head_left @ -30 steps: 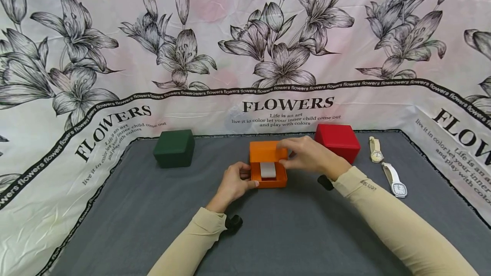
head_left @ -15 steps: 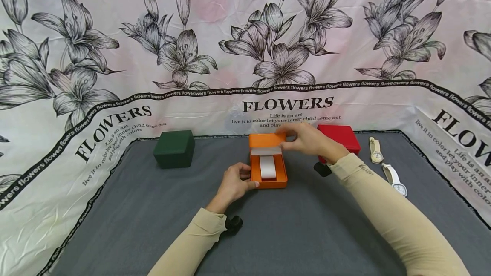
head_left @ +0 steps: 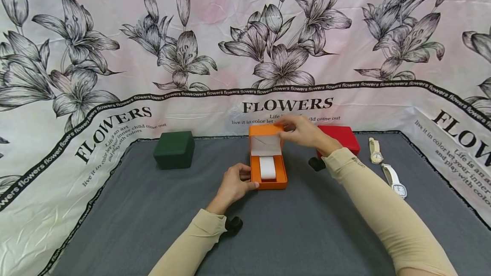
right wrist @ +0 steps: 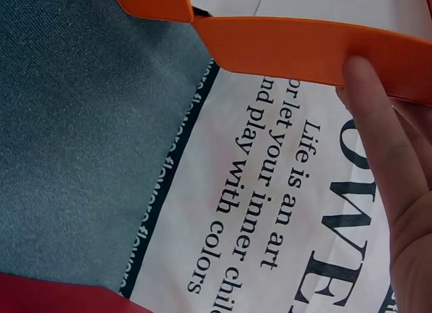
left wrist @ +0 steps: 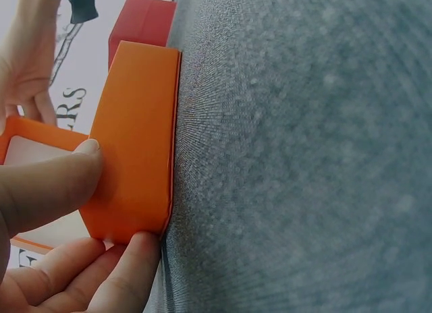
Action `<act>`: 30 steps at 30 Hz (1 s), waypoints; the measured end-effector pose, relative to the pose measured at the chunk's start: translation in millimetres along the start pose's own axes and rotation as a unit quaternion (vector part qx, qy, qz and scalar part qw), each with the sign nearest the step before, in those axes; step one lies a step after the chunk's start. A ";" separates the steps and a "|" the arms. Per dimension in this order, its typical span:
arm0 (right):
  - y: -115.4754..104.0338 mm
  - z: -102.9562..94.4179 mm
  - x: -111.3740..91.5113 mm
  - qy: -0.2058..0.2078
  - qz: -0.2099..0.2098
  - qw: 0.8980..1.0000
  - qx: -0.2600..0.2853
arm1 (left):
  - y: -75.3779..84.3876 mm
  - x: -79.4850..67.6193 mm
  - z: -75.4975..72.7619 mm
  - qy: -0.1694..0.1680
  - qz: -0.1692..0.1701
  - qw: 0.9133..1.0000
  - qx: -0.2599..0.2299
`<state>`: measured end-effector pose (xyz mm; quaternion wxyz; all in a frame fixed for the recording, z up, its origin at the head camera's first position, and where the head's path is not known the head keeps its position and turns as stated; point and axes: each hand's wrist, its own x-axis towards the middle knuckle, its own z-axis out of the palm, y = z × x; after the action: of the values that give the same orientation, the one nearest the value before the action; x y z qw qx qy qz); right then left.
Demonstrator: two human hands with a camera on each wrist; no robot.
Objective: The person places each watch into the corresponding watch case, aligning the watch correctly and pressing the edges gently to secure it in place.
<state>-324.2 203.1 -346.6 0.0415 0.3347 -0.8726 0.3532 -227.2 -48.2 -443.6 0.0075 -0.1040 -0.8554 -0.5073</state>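
Note:
An orange watch box (head_left: pixel 275 185) stands lid-up in the middle of the grey cloth, with a white cushion (head_left: pixel 267 168) inside. My left hand (head_left: pixel 233 181) grips the left side of its base; in the left wrist view the thumb and fingers (left wrist: pixel 128 276) pinch the box corner. The raised lid (head_left: pixel 264 130) leans back and shows its pale lining. At the lid's upper right, my right hand (head_left: pixel 301 132) holds its edge. The right wrist view has a finger (right wrist: pixel 371 97) against the lid's orange side wall (right wrist: pixel 290 50); the thumb is not clearly visible there.
A dark green box (head_left: pixel 174 150) sits at the back left. Behind my right forearm is a red box (head_left: pixel 341 136). Two pale-strapped watches, one upper (head_left: pixel 376 150) and one lower (head_left: pixel 394 180), lie farther right. A flower-printed sheet (head_left: pixel 215 67) rises behind the cloth.
My right hand has swung the lid up and back, uncovering the whole cushion and the lining. My left hand has stayed on the base.

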 end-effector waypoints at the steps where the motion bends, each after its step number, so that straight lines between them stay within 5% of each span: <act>1: 0.6 0.1 0.8 0.001 0.002 1.000 0.003 | 0.1 0.1 0.0 0.001 0.000 1.000 -0.001; 21: 5.8 -1.0 -0.8 0.006 0.017 0.999 0.031 | 2.1 4.1 3.6 0.002 -0.003 1.000 -0.006; 30: 3.5 -8.2 -23.6 0.017 0.030 0.999 -0.003 | 0.5 5.3 2.7 0.002 -0.008 1.000 -0.013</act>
<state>-309.5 223.3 -349.9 0.0470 0.3020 -0.8825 0.3573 -232.0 -44.7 -443.9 0.0036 -0.0962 -0.8493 -0.5190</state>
